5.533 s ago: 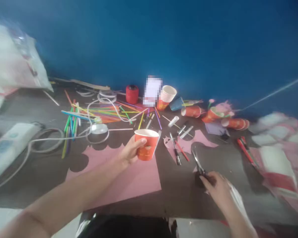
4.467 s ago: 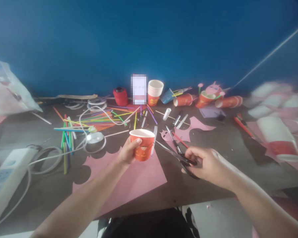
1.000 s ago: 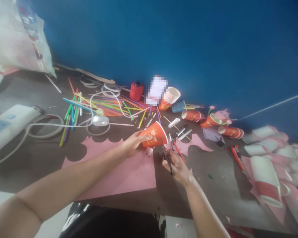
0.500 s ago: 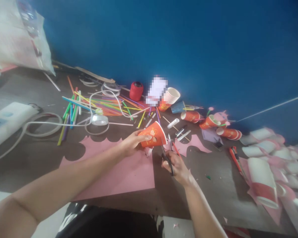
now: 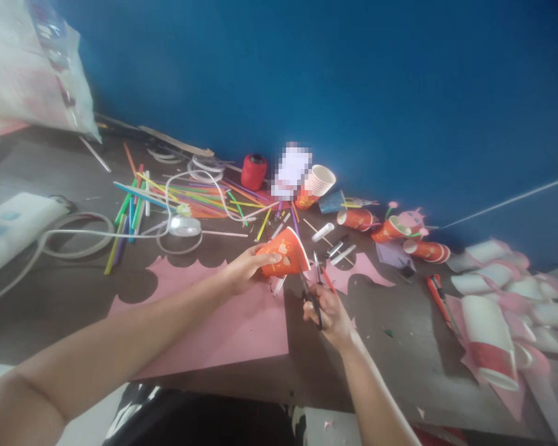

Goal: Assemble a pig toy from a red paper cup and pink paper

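Fingers of the left hand (image 5: 247, 269) pinch a tilted red-orange paper cup (image 5: 284, 253) above the large pink paper sheet (image 5: 223, 325), thumb across its side. The right hand (image 5: 326, 308) grips black-handled metal scissors (image 5: 312, 305) by the loops, blades near the cup's rim; whether they touch it is hard to make out.

left hand (image 5: 246, 270) gripping red paper cup (image 5: 285, 253), right hand (image 5: 328, 308) holding scissors (image 5: 312, 303)
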{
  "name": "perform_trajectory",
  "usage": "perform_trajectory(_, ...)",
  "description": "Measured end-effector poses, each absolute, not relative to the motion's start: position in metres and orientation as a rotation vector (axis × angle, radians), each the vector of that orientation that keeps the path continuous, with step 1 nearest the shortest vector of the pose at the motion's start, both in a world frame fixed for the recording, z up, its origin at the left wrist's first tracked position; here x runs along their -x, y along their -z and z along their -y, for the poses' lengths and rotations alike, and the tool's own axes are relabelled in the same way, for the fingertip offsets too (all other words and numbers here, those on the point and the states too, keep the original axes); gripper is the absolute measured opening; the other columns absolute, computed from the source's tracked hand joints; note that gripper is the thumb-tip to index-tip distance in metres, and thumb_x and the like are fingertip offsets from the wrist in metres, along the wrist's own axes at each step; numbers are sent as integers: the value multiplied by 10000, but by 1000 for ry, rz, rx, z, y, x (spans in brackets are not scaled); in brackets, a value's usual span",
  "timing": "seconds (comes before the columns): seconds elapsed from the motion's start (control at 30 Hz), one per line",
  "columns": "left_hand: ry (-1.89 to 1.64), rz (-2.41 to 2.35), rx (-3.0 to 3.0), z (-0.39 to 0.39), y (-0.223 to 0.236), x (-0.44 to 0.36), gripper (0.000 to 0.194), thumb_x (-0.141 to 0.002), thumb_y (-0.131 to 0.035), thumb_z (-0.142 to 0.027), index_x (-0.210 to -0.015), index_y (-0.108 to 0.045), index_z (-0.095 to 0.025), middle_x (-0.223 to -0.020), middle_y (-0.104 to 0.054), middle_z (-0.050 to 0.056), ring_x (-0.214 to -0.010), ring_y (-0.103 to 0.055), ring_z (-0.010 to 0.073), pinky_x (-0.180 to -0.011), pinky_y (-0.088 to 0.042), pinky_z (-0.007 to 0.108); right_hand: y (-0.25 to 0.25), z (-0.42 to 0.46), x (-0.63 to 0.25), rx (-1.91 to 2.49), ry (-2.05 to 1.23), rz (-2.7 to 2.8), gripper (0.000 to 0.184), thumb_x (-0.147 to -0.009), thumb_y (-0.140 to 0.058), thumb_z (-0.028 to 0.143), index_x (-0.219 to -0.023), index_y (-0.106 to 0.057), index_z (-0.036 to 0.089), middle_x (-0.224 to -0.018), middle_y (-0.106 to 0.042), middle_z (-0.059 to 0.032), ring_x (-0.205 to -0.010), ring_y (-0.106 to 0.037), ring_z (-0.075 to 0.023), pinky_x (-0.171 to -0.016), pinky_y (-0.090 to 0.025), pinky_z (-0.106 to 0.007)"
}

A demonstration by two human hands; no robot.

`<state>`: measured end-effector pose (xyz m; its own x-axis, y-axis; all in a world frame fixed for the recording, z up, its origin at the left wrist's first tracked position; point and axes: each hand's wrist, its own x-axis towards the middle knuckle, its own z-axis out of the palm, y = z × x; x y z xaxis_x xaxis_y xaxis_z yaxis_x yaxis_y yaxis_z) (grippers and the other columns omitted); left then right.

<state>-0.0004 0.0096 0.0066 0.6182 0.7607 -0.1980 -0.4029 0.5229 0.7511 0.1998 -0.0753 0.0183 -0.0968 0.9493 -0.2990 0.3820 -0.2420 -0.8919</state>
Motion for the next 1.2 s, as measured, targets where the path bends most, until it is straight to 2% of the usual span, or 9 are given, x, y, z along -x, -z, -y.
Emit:
perform_trajectory(0.33, -752, -668, -656, -12, -5, 2, 344, -669, -721, -284, -952, -608, -125, -777, -662, 57, -589, -612, 144, -446, -474, 218, -8, 80, -201, 1597, -1364, 1358, 316, -664, -664, 436, -713, -463, 197, -533, -521, 38, -470, -474, -108, -458, -334, -237)
perform_trajectory(0.63, -745, -681, -656, -12, -2, 2, 334, -686, -714, -291, -955, -598, -132, -747, -660, 54, -599, -619, 146, -439, -459, 195, 0, 79, -203, 1637, -1342, 1342, 253, -669, -654, 364, -698, -473, 189, -525, -509, 47, -455, -472, -98, -450, -328, -225)
perform_trajectory(1.07, -746, -705, -661, -13, -4, 1, 365, -665, -721, -319, -951, -590, -133, -743, -662, 48, -562, -601, 132, -442, -436, 202, -2, 78, -200, 1641, -1346, 1249, 278, -615, -671, 378, -645, -456, 206, -500, -510, 48, -436, -479, -109, -432, -344, -232)
perform_trajectory(1.2, -741, -722, -690, -13, -3, 1, 337, -682, -700, -327, -939, -595, -136, -760, -670, 54, -601, -625, 150, -458, -444, 209, 0, 77, -199, 1678, -1350, 1221, 279, -603, -679, 363, -654, -455, 205, -519, -502, 49, -454, -480, -110, -437, -341, -231)
